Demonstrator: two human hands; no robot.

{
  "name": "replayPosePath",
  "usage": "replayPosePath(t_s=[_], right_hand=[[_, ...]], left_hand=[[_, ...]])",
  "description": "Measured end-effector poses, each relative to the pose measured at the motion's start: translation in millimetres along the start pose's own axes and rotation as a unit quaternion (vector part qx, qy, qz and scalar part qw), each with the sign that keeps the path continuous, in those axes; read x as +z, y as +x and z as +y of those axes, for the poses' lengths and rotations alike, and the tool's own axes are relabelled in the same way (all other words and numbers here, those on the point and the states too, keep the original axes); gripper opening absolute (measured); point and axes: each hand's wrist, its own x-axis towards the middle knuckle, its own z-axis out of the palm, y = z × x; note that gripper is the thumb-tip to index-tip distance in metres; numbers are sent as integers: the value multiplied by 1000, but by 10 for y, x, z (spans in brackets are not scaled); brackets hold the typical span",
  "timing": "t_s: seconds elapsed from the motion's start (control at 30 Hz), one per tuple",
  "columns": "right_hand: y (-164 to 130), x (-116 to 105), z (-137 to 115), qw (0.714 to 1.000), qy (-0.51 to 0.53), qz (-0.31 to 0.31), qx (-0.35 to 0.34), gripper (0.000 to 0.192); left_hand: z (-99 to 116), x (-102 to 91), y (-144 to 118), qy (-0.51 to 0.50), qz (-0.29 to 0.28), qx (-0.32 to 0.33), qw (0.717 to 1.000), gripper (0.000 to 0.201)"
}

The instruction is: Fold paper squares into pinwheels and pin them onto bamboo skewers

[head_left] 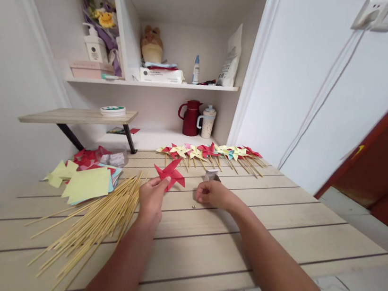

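Observation:
My left hand (153, 195) pinches a red paper pinwheel (172, 173) by its middle, thumb on the front and blades spread out. To its right, my right hand (211, 193) has its fingertips pressed together; anything between them is too small to make out. Just behind that hand stands a small grey-and-white packet or box (211, 174), partly covered by it. Tiny brass-coloured bits (193, 207) lie on the wood below the right fingers. Left of my left hand, a loose bundle of thin wooden sticks (97, 228) fans toward the table's front edge.
Finished pinwheels on sticks (209, 151) lie in a row at the back. Yellow and blue paper sheets (87, 184), red paper pieces (88, 156) and a clear container (115, 158) sit at left under a small raised shelf (76, 115). A red jug (191, 119) and a cup (207, 122) stand behind.

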Motion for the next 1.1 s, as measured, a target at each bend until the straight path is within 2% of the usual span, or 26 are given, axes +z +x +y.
replayPosePath(t_s=[0.33, 0.63, 1.1], right_hand=[[-24, 7, 44, 998, 12, -64, 16, 10], [-50, 86, 89, 998, 15, -61, 10, 18], [-51, 123, 67, 999, 8, -44, -9, 7]], left_hand=[[-19, 21, -48, 10, -19, -16, 1000, 20], [-46, 3, -52, 20, -33, -6, 999, 19], [-49, 0, -62, 7, -35, -7, 999, 24]])
